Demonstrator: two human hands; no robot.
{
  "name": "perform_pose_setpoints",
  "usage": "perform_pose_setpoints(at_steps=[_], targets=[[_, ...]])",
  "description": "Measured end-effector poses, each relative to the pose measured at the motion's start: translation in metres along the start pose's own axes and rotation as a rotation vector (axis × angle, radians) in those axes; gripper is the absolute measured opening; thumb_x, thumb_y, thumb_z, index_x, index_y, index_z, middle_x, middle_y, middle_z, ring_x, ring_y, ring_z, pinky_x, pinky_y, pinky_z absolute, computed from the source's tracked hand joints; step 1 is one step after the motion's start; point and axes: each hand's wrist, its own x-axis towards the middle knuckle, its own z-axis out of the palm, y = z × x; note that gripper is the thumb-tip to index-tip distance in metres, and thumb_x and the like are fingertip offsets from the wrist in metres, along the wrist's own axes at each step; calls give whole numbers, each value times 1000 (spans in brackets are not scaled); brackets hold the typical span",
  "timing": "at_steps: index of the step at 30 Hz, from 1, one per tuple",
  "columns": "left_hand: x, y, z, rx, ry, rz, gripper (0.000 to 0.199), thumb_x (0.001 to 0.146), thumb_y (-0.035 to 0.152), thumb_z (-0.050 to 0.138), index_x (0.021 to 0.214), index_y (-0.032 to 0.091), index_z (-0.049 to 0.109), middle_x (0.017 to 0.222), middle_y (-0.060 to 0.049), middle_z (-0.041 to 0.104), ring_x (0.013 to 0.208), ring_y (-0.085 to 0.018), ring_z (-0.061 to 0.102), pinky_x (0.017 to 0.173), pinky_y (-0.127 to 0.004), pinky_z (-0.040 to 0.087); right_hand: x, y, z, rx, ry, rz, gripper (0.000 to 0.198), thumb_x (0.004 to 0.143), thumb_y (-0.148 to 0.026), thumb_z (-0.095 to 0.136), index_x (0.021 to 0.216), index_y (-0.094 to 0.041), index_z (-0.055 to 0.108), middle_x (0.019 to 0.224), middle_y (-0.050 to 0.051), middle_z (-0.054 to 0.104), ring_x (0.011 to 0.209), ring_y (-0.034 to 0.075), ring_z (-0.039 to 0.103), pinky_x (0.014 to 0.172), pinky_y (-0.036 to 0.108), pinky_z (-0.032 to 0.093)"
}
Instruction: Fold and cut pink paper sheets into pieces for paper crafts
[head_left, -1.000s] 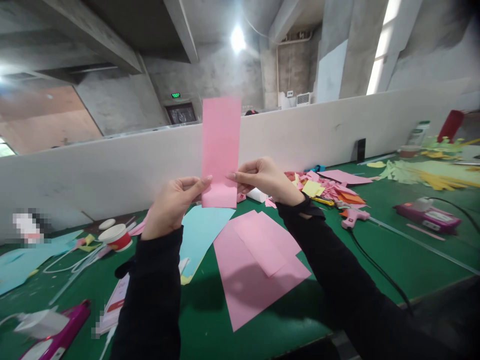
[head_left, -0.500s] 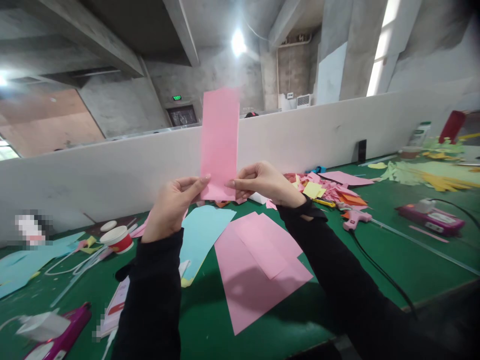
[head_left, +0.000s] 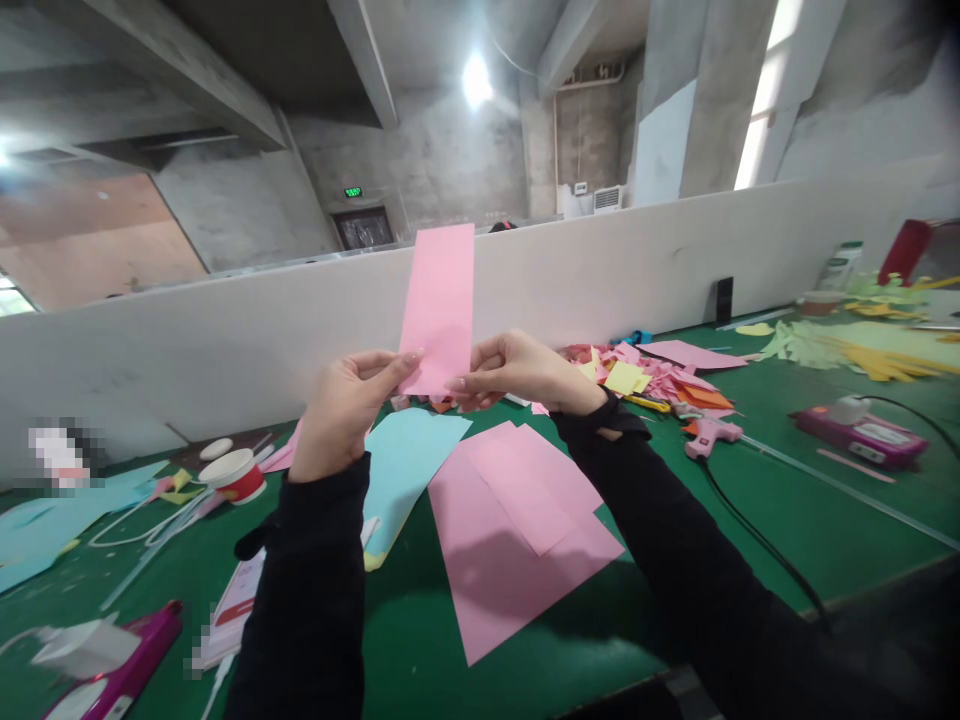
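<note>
A pink paper strip (head_left: pixel 441 295) is held up over the table, its far end leaning away from me. My left hand (head_left: pixel 341 415) pinches its lower left corner between thumb and fingers. At the lower right corner, my right hand (head_left: pixel 514 372) grips it the same way. Below, larger pink paper sheets (head_left: pixel 487 590) lie overlapping on the green table, with another narrow pink strip (head_left: pixel 525 500) on top. Light blue paper (head_left: pixel 412 455) lies beside them, under my left forearm's side.
Behind the hands stands a white partition (head_left: pixel 615 270). A heap of paper scraps (head_left: pixel 667 380), a pink glue gun (head_left: pixel 709 437) with its cord, and a purple power strip (head_left: pixel 862 435) are on the right. A paper cup (head_left: pixel 234 477) and another power strip (head_left: pixel 127 665) are on the left.
The pink strip's upper end has come down and tipped away from me. Both hands keep hold of its lower corners, nearly in place.
</note>
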Motion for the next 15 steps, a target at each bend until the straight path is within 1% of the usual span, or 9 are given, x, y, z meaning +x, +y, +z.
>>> perform_pose_setpoints(at_steps=[3, 6, 10, 13, 15], targets=[[-1, 1, 1, 12, 4, 3, 31, 60, 44, 80, 67, 16, 72, 61, -1, 66, 54, -12, 56, 50, -22, 44, 1, 1, 0, -7, -4, 5, 30, 65, -39, 81, 72, -13, 66, 77, 9, 74, 70, 15, 70, 60, 21, 56], [-3, 4, 3, 24, -7, -7, 32, 62, 45, 78, 64, 15, 69, 56, -1, 65, 52, -13, 58, 49, -22, 44, 1, 3, -2, -51, -6, 22, 32, 67, -41, 79, 77, -13, 68, 79, 10, 74, 69, 15, 69, 57, 21, 54], [-8, 8, 5, 6, -30, -34, 34, 63, 47, 77, 67, 15, 68, 56, -3, 66, 55, -19, 66, 50, -25, 48, 1, 2, -4, -79, -17, 25, 34, 70, -44, 76, 78, -12, 69, 81, 10, 74, 70, 14, 69, 56, 20, 52], [-7, 7, 5, 7, -41, -30, 35, 63, 48, 77, 68, 14, 66, 59, -4, 67, 55, -18, 66, 51, -25, 49, 0, 1, -3, -82, -23, 14, 35, 74, -47, 72, 77, -12, 69, 81, 10, 74, 71, 15, 70, 56, 20, 52], [-5, 6, 5, 0, -35, -17, 37, 63, 47, 78, 74, 14, 67, 60, -4, 68, 54, -18, 66, 50, -24, 49, 0, 0, -3, -74, -21, 14, 36, 73, -48, 73, 75, -13, 68, 80, 11, 75, 71, 16, 70, 55, 20, 52]])
